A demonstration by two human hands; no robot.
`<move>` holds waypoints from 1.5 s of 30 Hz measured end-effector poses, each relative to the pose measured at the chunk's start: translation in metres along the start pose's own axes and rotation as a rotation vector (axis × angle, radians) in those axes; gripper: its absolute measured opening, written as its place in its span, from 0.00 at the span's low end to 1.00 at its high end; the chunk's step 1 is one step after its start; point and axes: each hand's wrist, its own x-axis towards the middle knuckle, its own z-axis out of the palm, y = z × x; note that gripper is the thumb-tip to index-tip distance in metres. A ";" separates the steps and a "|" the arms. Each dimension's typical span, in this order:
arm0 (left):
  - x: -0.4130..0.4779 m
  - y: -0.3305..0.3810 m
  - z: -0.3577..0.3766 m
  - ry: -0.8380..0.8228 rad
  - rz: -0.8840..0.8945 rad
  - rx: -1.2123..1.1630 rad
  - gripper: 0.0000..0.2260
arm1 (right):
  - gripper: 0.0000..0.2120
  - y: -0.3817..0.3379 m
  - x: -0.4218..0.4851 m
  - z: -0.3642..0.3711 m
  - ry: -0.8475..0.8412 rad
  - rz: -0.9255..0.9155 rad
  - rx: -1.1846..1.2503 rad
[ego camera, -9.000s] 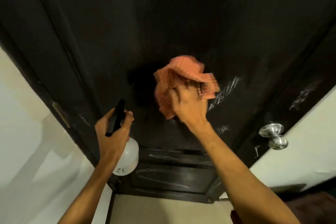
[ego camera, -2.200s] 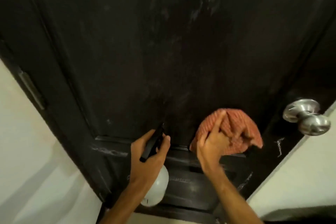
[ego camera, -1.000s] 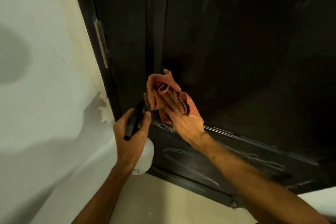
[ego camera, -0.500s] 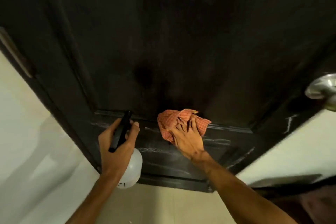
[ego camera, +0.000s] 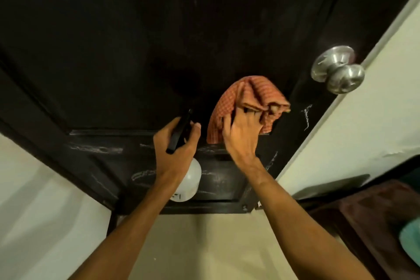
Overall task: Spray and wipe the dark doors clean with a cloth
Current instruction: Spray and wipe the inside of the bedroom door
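A dark panelled door fills the upper view, with pale streaks along its lower rail and bottom panel. My right hand grips a bunched orange checked cloth and holds it against the door at the lower right of the large panel. My left hand grips a spray bottle by its black trigger head; the white body hangs below my palm, close in front of the lower rail.
A round silver door knob sticks out at the door's right edge. A cream wall stands to the right and another to the left. Beige floor lies below. Dark furniture with a teal object sits at the lower right.
My right hand has carried the cloth up and to the right, from the lower rail onto the large panel's lower right corner. The bottle hand has shifted right, nearer the cloth.
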 end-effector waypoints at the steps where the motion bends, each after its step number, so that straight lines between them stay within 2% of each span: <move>1: -0.001 -0.001 0.006 -0.006 0.002 0.005 0.07 | 0.35 0.006 0.001 -0.002 -0.001 0.084 0.018; 3: -0.006 -0.001 0.017 -0.025 0.005 0.015 0.07 | 0.44 0.021 -0.021 0.001 -0.117 0.146 0.049; 5: -0.008 0.000 0.023 -0.042 -0.006 0.027 0.07 | 0.47 0.032 -0.048 0.003 -0.237 0.108 0.097; 6: -0.008 0.002 0.026 -0.051 -0.012 0.022 0.07 | 0.48 0.034 -0.048 0.002 -0.242 0.085 0.150; 8: -0.007 0.004 0.029 -0.057 -0.014 -0.007 0.07 | 0.45 0.024 -0.021 -0.007 -0.134 0.085 0.237; 11: -0.009 0.006 0.035 -0.055 0.002 -0.008 0.09 | 0.39 0.018 0.017 -0.014 0.035 0.065 0.221; 16: -0.018 0.006 0.034 -0.045 -0.047 -0.007 0.10 | 0.43 0.029 -0.056 0.000 -0.247 0.219 0.154; 17: -0.017 0.006 0.030 -0.038 -0.057 -0.013 0.09 | 0.44 0.027 -0.060 0.001 -0.243 0.214 0.179; 19: -0.013 0.006 0.021 -0.020 -0.065 -0.024 0.10 | 0.47 0.015 -0.035 0.001 -0.073 0.158 0.170; 21: -0.011 0.001 0.008 0.001 -0.071 -0.029 0.09 | 0.43 -0.005 0.006 -0.005 0.055 0.139 0.145; 23: -0.012 -0.006 -0.006 0.049 -0.105 -0.014 0.09 | 0.41 -0.021 0.027 -0.003 0.104 0.186 0.113; 25: -0.013 -0.013 -0.020 0.099 -0.146 -0.001 0.09 | 0.44 -0.029 0.011 0.002 0.048 0.186 0.059; 28: -0.013 -0.021 -0.047 0.118 -0.180 0.042 0.10 | 0.42 -0.040 -0.045 0.017 -0.116 -0.029 -0.031; 32: -0.017 -0.042 -0.090 0.254 -0.177 0.025 0.09 | 0.26 -0.093 -0.034 0.044 -0.015 -0.139 0.004; 33: -0.018 -0.048 -0.101 0.292 -0.188 0.026 0.10 | 0.21 -0.106 -0.031 0.054 -0.054 -0.212 -0.014; 34: -0.021 -0.055 -0.112 0.322 -0.214 0.030 0.10 | 0.19 -0.115 -0.036 0.064 -0.169 -0.292 -0.023; 36: -0.024 -0.064 -0.140 0.365 -0.268 0.021 0.09 | 0.19 -0.120 -0.059 0.092 -0.432 -0.442 -0.032; 38: -0.023 -0.069 -0.170 0.405 -0.275 0.024 0.09 | 0.18 -0.123 -0.079 0.118 -0.548 -0.505 -0.034; 41: -0.017 -0.082 -0.214 0.468 -0.236 0.066 0.07 | 0.22 -0.177 -0.059 0.139 -0.445 -0.655 -0.200; 44: -0.009 -0.099 -0.248 0.474 -0.200 0.144 0.06 | 0.22 -0.245 -0.043 0.147 -0.466 -0.842 -0.260; 45: -0.007 -0.102 -0.258 0.477 -0.188 0.130 0.06 | 0.22 -0.257 -0.049 0.151 -0.543 -0.917 -0.293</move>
